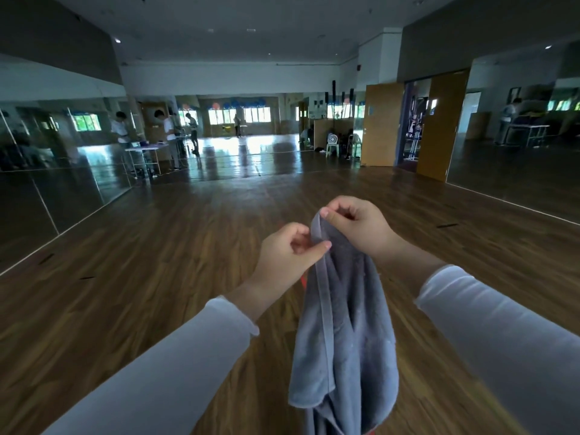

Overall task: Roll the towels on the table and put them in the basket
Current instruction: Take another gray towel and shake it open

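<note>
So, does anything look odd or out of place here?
Nothing looks torn or spilled. One odd point: the grey towel hangs crumpled and unrolled above the wooden floor, pinched at its top edge by the left hand and the right hand. No table or basket is in view.

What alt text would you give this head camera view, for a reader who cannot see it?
A person's left hand and right hand pinch the top edge of a grey towel, which hangs limp in the air between white sleeves. Below is a dark wooden floor; far behind, people stand at tables in a mirrored hall.
</note>
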